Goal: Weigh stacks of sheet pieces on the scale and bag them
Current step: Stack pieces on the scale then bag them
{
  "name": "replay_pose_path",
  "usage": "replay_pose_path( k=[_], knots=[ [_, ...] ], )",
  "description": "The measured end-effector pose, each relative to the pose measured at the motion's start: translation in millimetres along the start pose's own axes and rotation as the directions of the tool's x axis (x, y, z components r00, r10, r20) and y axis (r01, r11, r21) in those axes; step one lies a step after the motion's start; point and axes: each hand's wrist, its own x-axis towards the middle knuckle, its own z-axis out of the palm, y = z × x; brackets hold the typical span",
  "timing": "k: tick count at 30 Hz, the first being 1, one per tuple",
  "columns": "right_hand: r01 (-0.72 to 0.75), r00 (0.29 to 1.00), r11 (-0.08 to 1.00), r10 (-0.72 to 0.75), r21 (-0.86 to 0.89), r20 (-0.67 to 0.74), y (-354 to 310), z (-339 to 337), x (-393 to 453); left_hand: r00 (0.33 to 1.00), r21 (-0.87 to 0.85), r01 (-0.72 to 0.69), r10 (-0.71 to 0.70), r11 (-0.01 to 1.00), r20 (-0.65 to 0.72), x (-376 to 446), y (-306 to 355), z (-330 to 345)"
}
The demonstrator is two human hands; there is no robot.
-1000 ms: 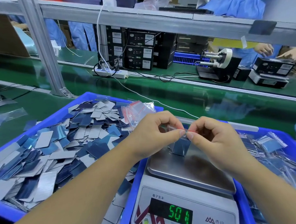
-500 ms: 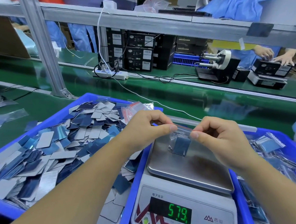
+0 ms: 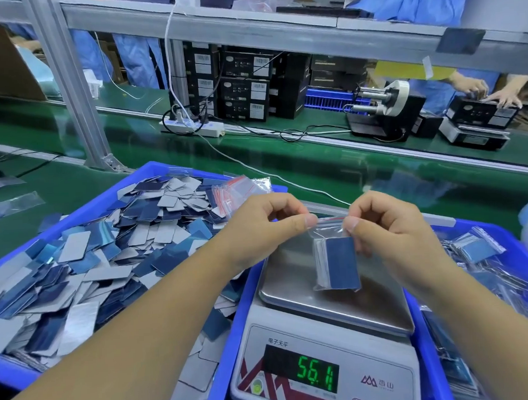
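Both pinching the zip bag (image 3: 329,231) top, left hand (image 3: 264,227) and right hand (image 3: 388,232), probably sealing. Dangling just over the scale (image 3: 339,294) pan, stack (image 3: 337,263) inside.

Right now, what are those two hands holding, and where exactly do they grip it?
Both the left hand and right hand pinch the small clear bag of blue sheets at its red-striped top edge, one at each end.

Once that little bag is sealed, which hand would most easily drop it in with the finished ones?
Probably the right hand. It already pinches the bag over the scale pan, and the bin of filled bags lies on its side; the left hand sits nearer the loose pieces.
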Motion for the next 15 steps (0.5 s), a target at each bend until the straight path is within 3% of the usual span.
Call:
replay_pose_path(
  k=[3, 6, 9, 15],
  knots=[
    [-0.053, 0.998, 0.967, 0.058, -0.25, 0.014, 4, -2, 1, 1.0, 0.135, -0.003, 0.003, 0.991, 0.002, -1, -4, 0],
    [-0.065, 0.997, 0.859, 0.074, -0.508, -0.001, 10, -2, 3, 1.0, 0.204, 0.013, -0.01, 0.979, -0.015, -1, -5, 1],
    [-0.075, 0.997, 0.807, 0.08, -0.585, -0.017, 10, 0, 3, 1.0, 0.244, 0.002, 0.0, 0.97, -0.011, -4, -4, 3],
    [-0.059, 0.997, 0.805, 0.077, -0.591, 0.005, 11, 2, 2, 0.999, 0.284, -0.008, 0.02, 0.959, -0.039, -2, -6, 4]
  ],
)
